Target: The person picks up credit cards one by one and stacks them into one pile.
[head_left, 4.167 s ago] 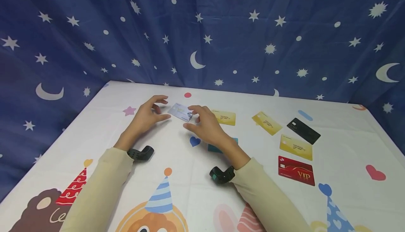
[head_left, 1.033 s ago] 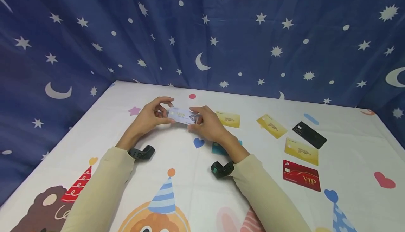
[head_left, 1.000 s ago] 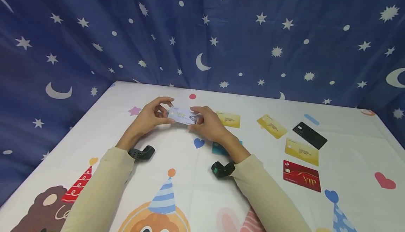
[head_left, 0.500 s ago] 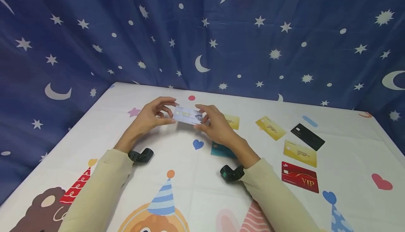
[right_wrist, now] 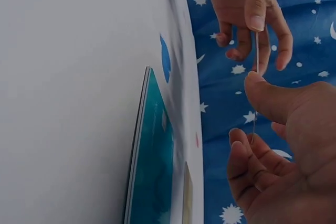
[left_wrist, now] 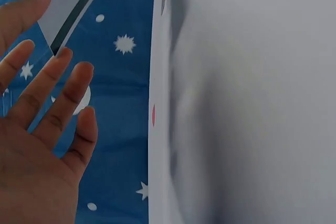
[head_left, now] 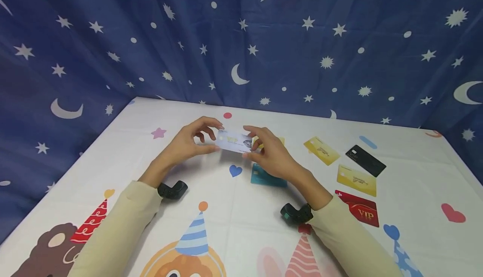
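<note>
A silver-white VIP card (head_left: 235, 141) hangs above the tabletop between my two hands. My left hand (head_left: 188, 142) pinches its left end, with thumb below and fingertip above in the head view. At the right end, my right hand (head_left: 274, 153) pinches the same card between thumb and fingers. From the left wrist, the card's back (left_wrist: 75, 4) shows a dark stripe, and the left hand's (left_wrist: 39, 135) other fingers are spread off it. In the right wrist view the card (right_wrist: 257, 53) is seen edge-on. A teal card (head_left: 266, 177) lies below the right hand.
A yellow card (head_left: 280, 139) lies partly hidden behind my right hand. To the right lie another yellow card (head_left: 322, 151), a black card (head_left: 365, 160), a third yellow card (head_left: 356, 180) and a red VIP card (head_left: 363, 210), partly covered by my right sleeve.
The silver-white card lay flat between both hands at first; they took hold of it, lifted it, and have shifted right. The teal card is less covered, the red card now partly covered.
</note>
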`<act>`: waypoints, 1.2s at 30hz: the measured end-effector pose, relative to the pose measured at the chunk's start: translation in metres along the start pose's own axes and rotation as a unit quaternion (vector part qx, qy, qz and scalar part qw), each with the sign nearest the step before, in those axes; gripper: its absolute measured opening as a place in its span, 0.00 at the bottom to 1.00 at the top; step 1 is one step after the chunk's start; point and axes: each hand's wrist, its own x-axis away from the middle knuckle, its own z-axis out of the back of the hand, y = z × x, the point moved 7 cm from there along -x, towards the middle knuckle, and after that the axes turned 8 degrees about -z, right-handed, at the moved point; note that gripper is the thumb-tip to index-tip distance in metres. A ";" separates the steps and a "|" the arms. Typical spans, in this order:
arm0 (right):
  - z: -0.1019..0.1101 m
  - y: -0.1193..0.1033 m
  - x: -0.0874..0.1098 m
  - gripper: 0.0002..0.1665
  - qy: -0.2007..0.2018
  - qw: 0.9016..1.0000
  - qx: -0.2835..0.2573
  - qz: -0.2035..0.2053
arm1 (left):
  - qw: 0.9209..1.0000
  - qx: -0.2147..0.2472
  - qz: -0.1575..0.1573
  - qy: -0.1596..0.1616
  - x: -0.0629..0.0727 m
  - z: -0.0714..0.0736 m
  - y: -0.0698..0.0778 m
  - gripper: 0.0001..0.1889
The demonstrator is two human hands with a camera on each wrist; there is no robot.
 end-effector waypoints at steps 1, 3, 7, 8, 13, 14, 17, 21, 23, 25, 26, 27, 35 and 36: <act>0.002 -0.001 0.003 0.42 0.000 1.000 -0.001 0.002 | 1.000 -0.005 -0.004 -0.002 0.001 -0.001 0.007 0.28; 0.005 -0.002 0.008 0.42 0.000 1.000 0.002 0.005 | 1.000 -0.012 -0.017 -0.007 0.002 -0.004 0.018 0.27; 0.010 -0.003 0.018 0.42 -0.001 1.000 0.007 0.012 | 0.999 -0.022 -0.031 -0.013 0.003 -0.010 0.018 0.26; 0.011 -0.003 0.020 0.42 -0.002 1.000 0.007 0.014 | 0.999 -0.025 -0.034 -0.014 0.003 -0.012 0.015 0.26; 0.019 -0.003 0.030 0.42 0.001 1.000 0.013 0.019 | 0.997 -0.046 -0.057 -0.022 0.003 -0.021 0.008 0.27; 0.021 -0.002 0.031 0.42 0.002 1.000 0.018 0.021 | 0.997 -0.046 -0.065 -0.023 0.003 -0.022 0.010 0.27; 0.024 -0.001 0.036 0.41 0.005 0.999 0.032 0.029 | 0.996 -0.048 -0.077 -0.026 0.002 -0.027 0.015 0.28; 0.027 0.001 0.044 0.41 0.007 0.998 0.047 0.036 | 0.994 -0.060 -0.078 -0.040 0.001 -0.034 0.022 0.30; 0.028 0.002 0.048 0.42 0.008 0.998 0.054 0.033 | 0.994 -0.068 -0.078 -0.047 0.000 -0.038 0.024 0.30; 0.030 0.004 0.052 0.42 0.008 0.998 0.060 0.026 | 0.993 -0.077 -0.076 -0.051 -0.001 -0.042 0.025 0.30; 0.031 0.005 0.054 0.42 0.007 0.998 0.061 0.022 | 0.992 -0.081 -0.076 -0.053 -0.002 -0.044 0.026 0.29; 0.032 0.006 0.055 0.42 0.007 0.998 0.063 0.018 | 0.992 -0.086 -0.073 -0.055 -0.002 -0.045 0.027 0.29; 0.039 0.019 0.065 0.42 0.002 0.997 0.081 -0.011 | 0.986 -0.138 -0.041 -0.079 -0.003 -0.063 0.030 0.28; 0.040 0.021 0.066 0.43 0.002 0.996 0.084 -0.016 | 0.985 -0.144 -0.039 -0.083 -0.003 -0.066 0.030 0.28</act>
